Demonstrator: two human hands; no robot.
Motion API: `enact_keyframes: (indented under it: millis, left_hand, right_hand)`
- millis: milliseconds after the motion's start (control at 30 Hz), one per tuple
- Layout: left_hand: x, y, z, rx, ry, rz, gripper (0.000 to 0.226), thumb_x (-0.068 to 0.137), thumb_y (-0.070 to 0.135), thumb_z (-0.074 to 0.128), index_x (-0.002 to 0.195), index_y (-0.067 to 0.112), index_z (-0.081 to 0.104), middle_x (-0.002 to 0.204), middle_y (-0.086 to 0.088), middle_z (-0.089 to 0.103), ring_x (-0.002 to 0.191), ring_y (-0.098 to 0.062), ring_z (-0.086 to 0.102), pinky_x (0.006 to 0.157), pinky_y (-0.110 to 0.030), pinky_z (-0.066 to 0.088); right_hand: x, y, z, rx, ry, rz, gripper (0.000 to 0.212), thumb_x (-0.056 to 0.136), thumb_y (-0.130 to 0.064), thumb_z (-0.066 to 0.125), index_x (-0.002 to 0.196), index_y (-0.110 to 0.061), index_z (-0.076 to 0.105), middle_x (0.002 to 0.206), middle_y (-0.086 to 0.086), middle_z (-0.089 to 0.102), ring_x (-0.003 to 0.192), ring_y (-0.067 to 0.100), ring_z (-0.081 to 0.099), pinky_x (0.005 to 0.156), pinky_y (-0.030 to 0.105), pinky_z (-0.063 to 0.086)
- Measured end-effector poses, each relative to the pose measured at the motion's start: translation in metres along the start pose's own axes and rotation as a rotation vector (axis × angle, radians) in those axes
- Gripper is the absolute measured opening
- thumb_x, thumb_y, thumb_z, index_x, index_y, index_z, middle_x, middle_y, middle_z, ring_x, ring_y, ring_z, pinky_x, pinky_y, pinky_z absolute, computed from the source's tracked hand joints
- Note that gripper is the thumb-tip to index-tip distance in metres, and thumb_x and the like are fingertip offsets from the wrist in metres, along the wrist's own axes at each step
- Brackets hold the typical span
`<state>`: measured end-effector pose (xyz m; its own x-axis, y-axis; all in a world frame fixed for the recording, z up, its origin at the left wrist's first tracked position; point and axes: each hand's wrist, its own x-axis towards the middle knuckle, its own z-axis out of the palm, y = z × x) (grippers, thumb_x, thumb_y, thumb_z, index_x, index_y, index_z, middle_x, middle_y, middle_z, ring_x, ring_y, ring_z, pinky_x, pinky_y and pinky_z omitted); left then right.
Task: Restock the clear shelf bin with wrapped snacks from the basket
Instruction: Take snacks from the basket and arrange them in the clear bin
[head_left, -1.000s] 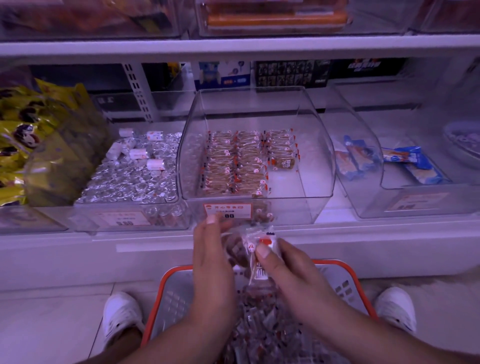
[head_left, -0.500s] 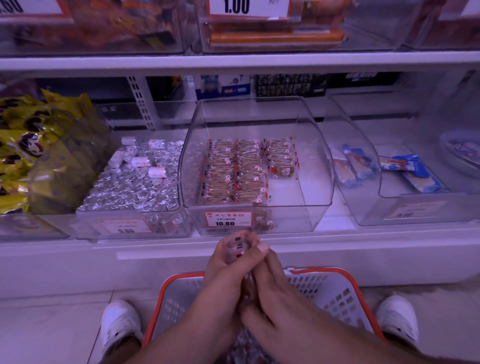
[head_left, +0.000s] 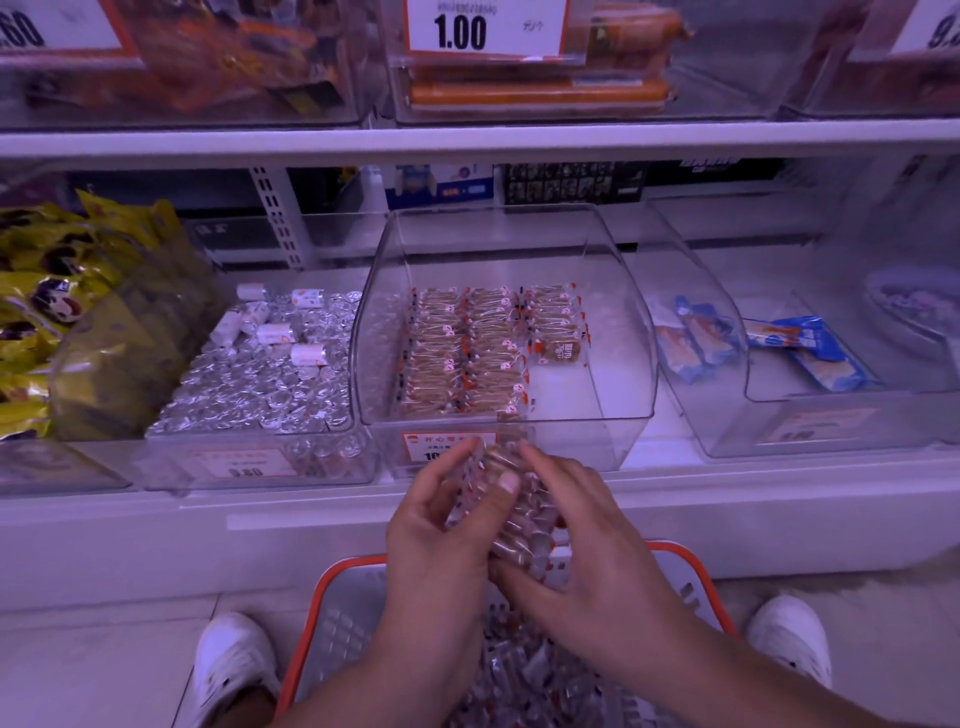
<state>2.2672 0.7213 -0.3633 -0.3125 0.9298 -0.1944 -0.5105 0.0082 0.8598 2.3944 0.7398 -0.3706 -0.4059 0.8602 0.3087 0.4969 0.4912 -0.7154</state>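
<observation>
Both hands, left hand (head_left: 441, 525) and right hand (head_left: 587, 561), clasp a stack of wrapped snacks (head_left: 511, 499) together.

A: The whole frame is dim, with a violet-blue cast.

B: Any glare?

A: Soft sheen on the clear bin (head_left: 631, 332) walls at centre, and glints off the foil sweets (head_left: 249, 384) at middle left.

B: Sharpness?

A: Centre is fair. The left hand (head_left: 436, 525) and right hand (head_left: 587, 545) are motion-smeared, the top price tags blurred, and the shelf edges bow with wide-angle distortion.
</observation>
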Motion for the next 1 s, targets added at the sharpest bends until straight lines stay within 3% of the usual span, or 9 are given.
enact_keyframes:
  millis: [233, 333, 400, 467, 533, 600, 700, 833, 1000]
  left_hand:
    - [-0.004, 0.007, 0.002, 0.077, -0.039, 0.079, 0.053, 0.059, 0.026, 0.09, 0.108, 0.025, 0.07, 0.105, -0.011, 0.074, 0.084, -0.021, 0.072, 0.066, -0.027, 0.057]
    - [-0.003, 0.033, -0.004, 0.43, -0.273, 0.234, 0.086, 0.055, 0.036, 0.092, 0.131, 0.034, 0.051, 0.121, 0.014, 0.068, 0.104, -0.004, 0.068, 0.08, -0.021, 0.055]
    - [0.003, 0.063, -0.013, 0.863, -0.465, 0.402, 0.111, 0.055, 0.043, 0.092, 0.147, 0.047, 0.029, 0.146, 0.02, 0.044, 0.132, 0.001, 0.047, 0.102, -0.024, 0.046]
    - [0.012, 0.09, -0.016, 1.269, -0.599, 0.581, 0.117, 0.058, 0.05, 0.089, 0.15, 0.054, 0.016, 0.157, 0.025, 0.019, 0.144, 0.001, 0.028, 0.11, -0.031, 0.037]
    - [0.021, 0.107, -0.002, 1.447, -0.706, 0.609, 0.118, 0.062, 0.051, 0.087, 0.149, 0.059, 0.007, 0.154, 0.031, 0.023, 0.141, 0.005, 0.029, 0.112, -0.027, 0.035]
    - [0.027, 0.112, 0.015, 1.502, -0.792, 0.605, 0.12, 0.066, 0.044, 0.086, 0.148, 0.06, 0.0, 0.149, 0.032, 0.034, 0.134, 0.012, 0.036, 0.108, -0.014, 0.032]
    - [0.031, 0.113, 0.03, 1.514, -0.836, 0.635, 0.121, 0.067, 0.041, 0.082, 0.148, 0.059, -0.007, 0.148, 0.032, 0.029, 0.132, 0.01, 0.037, 0.105, -0.012, 0.034]
    - [0.029, 0.105, 0.038, 1.512, -0.84, 0.695, 0.127, 0.062, 0.049, 0.085, 0.147, 0.059, -0.008, 0.142, 0.031, 0.032, 0.128, -0.002, 0.043, 0.105, -0.031, 0.043]
    - [0.049, 0.112, 0.046, 1.392, -0.841, 0.622, 0.118, 0.057, 0.045, 0.092, 0.144, 0.062, 0.014, 0.138, 0.04, 0.038, 0.128, 0.006, 0.044, 0.106, -0.02, 0.039]
  right_hand:
    - [0.006, -0.006, -0.006, -0.017, 0.019, -0.072, 0.077, 0.073, -0.036, 0.07, 0.143, -0.019, 0.044, 0.134, -0.014, 0.045, 0.128, 0.004, 0.046, 0.104, 0.013, 0.037]
    - [0.017, -0.012, -0.028, 0.065, -0.006, -0.007, 0.086, 0.064, -0.037, 0.073, 0.143, -0.04, 0.037, 0.126, -0.022, 0.05, 0.115, -0.003, 0.051, 0.092, 0.009, 0.04]
    - [0.024, -0.012, -0.046, 0.082, -0.06, 0.012, 0.096, 0.063, -0.043, 0.077, 0.144, -0.049, 0.026, 0.128, -0.022, 0.05, 0.115, -0.005, 0.052, 0.093, 0.009, 0.039]
    - [0.031, -0.013, -0.063, 0.028, -0.123, -0.009, 0.102, 0.066, -0.047, 0.078, 0.147, -0.051, 0.016, 0.128, -0.022, 0.049, 0.11, -0.005, 0.052, 0.094, 0.014, 0.04]
    - [0.039, -0.019, -0.074, 0.042, -0.225, -0.019, 0.107, 0.078, -0.038, 0.076, 0.152, -0.046, -0.002, 0.138, -0.012, 0.045, 0.117, 0.004, 0.051, 0.087, 0.007, 0.039]
    - [0.044, -0.027, -0.085, 0.158, -0.338, 0.036, 0.105, 0.092, -0.023, 0.066, 0.153, -0.03, -0.019, 0.151, 0.007, 0.033, 0.136, 0.025, 0.04, 0.079, -0.003, 0.035]
    - [0.038, -0.018, -0.093, -0.01, -0.162, -0.061, 0.107, 0.07, -0.056, 0.073, 0.151, -0.044, 0.004, 0.132, -0.034, 0.033, 0.123, -0.017, 0.037, 0.092, -0.004, 0.03]
    - [0.036, -0.005, -0.095, -0.043, -0.136, -0.059, 0.119, 0.07, -0.051, 0.078, 0.15, -0.047, -0.011, 0.131, -0.026, 0.03, 0.114, -0.014, 0.04, 0.093, 0.006, 0.035]
    - [0.039, -0.002, -0.096, 0.054, -0.099, -0.025, 0.126, 0.061, -0.066, 0.079, 0.144, -0.059, -0.016, 0.127, -0.034, 0.034, 0.115, -0.005, 0.046, 0.095, 0.023, 0.045]
